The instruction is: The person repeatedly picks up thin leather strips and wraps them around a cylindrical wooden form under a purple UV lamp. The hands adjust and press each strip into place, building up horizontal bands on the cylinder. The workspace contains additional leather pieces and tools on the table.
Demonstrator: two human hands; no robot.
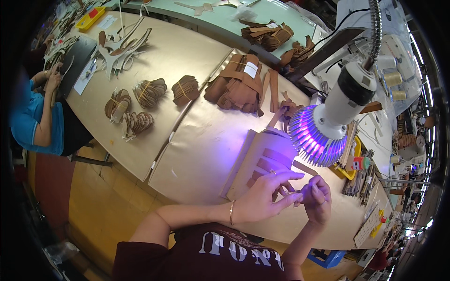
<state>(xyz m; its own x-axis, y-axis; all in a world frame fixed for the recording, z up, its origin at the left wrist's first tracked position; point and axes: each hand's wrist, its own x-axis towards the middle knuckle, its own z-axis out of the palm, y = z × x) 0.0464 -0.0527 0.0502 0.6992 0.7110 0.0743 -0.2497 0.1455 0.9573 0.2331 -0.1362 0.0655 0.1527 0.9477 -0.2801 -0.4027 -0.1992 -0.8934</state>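
Observation:
My left hand (268, 194) and my right hand (317, 200) meet at the fingertips just below the lamp. The left index finger stretches out, while the left thumb and other fingers pinch close to the right fingertips. My right fingers are pressed together too; whatever lies between the hands is too small to make out. Under the left hand is a flat tan board (244, 157) with brown leather strips (276, 157) laid across it. Another short brown strip (304, 168) lies beside the right hand. A lamp (323, 124) with a finned head casts purple light over the board.
A big bundle of brown leather pieces (239, 84) lies beyond the board, with smaller tied bundles (150, 92) to the left. A yellow tray (352, 161) stands right of the lamp. At far left, a co-worker in a blue shirt (40, 126) handles pieces at the same table.

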